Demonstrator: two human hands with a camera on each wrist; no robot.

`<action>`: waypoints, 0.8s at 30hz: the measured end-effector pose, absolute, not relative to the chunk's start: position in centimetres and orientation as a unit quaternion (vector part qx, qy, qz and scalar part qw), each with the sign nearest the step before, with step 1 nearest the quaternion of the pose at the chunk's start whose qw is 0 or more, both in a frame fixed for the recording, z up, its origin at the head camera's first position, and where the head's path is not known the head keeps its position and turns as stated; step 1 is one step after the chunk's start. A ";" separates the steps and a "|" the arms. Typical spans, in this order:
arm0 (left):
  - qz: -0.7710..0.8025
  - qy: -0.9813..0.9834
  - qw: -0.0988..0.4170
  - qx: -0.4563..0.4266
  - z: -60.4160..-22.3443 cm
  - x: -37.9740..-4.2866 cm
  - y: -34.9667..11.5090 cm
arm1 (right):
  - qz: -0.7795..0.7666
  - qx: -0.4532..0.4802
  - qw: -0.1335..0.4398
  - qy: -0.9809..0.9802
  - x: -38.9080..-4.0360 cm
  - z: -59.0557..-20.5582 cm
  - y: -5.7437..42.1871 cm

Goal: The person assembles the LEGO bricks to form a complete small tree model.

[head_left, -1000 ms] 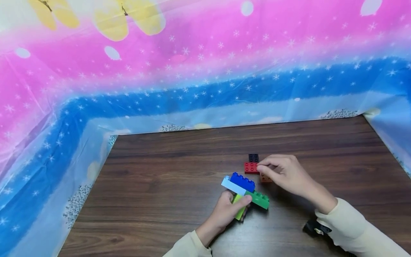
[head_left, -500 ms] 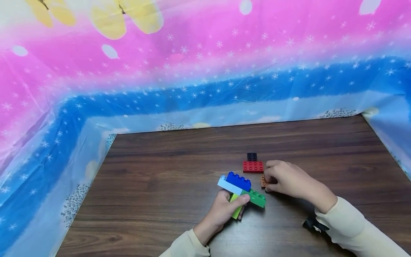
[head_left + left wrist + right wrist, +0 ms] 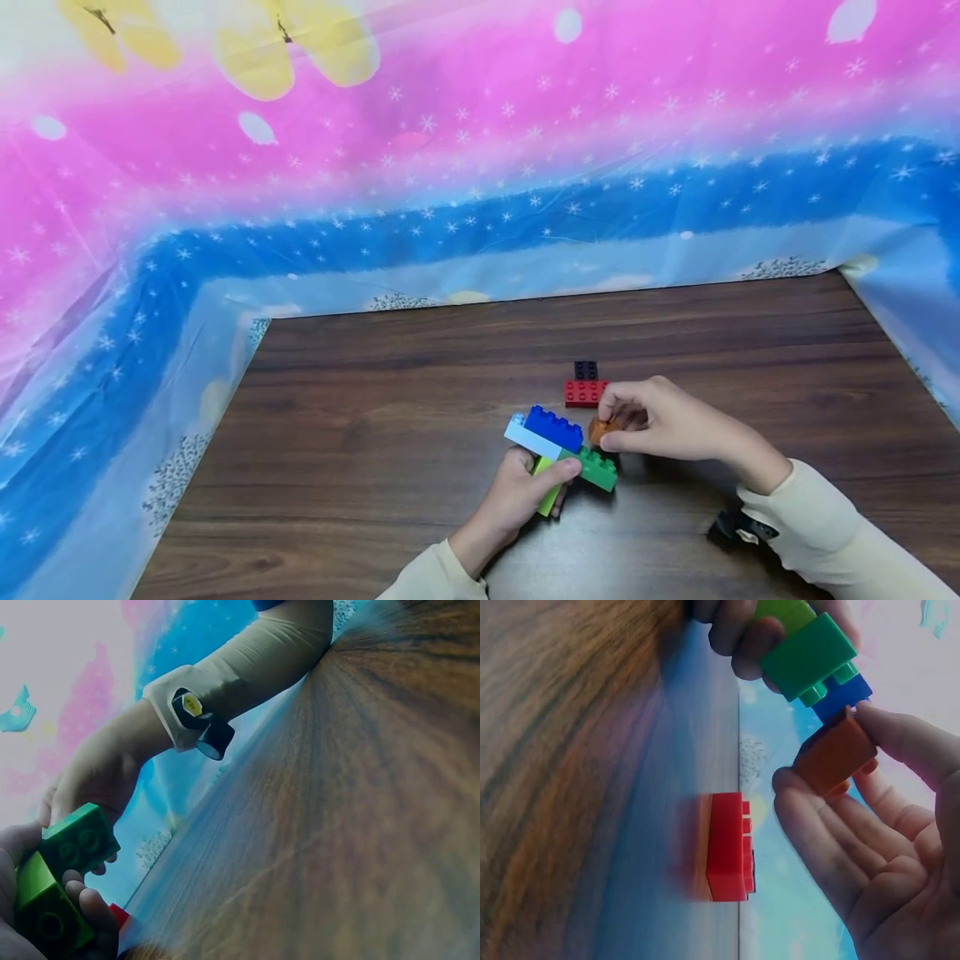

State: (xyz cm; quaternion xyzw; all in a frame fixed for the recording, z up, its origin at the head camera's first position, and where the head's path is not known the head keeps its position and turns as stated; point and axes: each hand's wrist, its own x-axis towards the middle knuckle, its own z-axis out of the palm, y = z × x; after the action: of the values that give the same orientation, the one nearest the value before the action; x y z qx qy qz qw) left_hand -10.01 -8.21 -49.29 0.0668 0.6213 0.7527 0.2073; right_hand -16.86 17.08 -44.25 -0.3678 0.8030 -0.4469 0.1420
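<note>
My left hand (image 3: 517, 493) grips a cluster of joined toy bricks by its lime-green brick (image 3: 549, 498). On that cluster are a light blue brick (image 3: 531, 437), a dark blue brick (image 3: 553, 428) and a green brick (image 3: 597, 471); the left wrist view shows the green brick (image 3: 81, 836) from below. Between thumb and fingertips my right hand (image 3: 667, 423) pinches an orange-brown brick (image 3: 836, 754), raised off the table and close beside the blue and green bricks. Whether it touches them I cannot tell.
A red brick (image 3: 583, 393) lies on the wooden table (image 3: 390, 400) just beyond the hands, with a black brick (image 3: 586, 370) behind it. Patterned pink and blue cloth (image 3: 450, 167) hangs along the table's back and sides. A black wrist camera (image 3: 738, 531) sits at the right sleeve.
From over the red brick, my right hand came down to the orange-brown brick, took hold of it and lifted it left toward the cluster. My left hand has hardly moved.
</note>
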 end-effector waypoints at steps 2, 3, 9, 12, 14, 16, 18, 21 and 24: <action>0.752 0.621 0.210 0.065 -49.3 -10.0 -8.3 | -0.467 -0.364 0.152 0.792 -16.8 -44.3 16.9; 0.752 0.621 0.212 0.062 -49.2 -10.0 -8.3 | -0.474 -0.362 0.157 0.787 -16.7 -44.2 16.8; 0.751 0.621 0.221 0.042 -49.2 -10.1 -8.4 | -0.501 -0.356 0.168 0.771 -16.3 -44.1 16.1; 0.750 0.622 0.222 0.039 -49.3 -10.1 -8.4 | -0.505 -0.353 0.173 0.768 -16.1 -44.0 15.9; 0.750 0.621 0.221 0.041 -49.3 -10.0 -8.4 | -0.508 -0.355 0.176 0.765 -16.0 -44.0 15.8; 0.753 0.618 0.221 0.045 -49.3 -10.0 -8.4 | -0.509 -0.354 0.178 0.764 -15.9 -43.9 15.7; 0.755 0.615 0.221 0.050 -49.4 -10.0 -8.4 | -0.512 -0.355 0.177 0.762 -15.9 -43.9 15.7; 0.758 0.611 0.220 0.056 -49.5 -10.0 -8.4 | -0.518 -0.355 0.181 0.757 -15.9 -43.9 15.7; 0.760 0.610 0.217 0.060 -49.5 -10.0 -8.4 | -0.523 -0.357 0.184 0.752 -15.9 -43.9 15.7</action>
State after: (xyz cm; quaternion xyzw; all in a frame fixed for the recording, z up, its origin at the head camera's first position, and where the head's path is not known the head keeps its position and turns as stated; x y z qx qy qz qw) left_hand -10.03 -8.38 -49.52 0.0597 0.6097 0.7601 0.2166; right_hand -15.90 15.72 -43.87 -0.3571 0.7519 -0.5229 0.1838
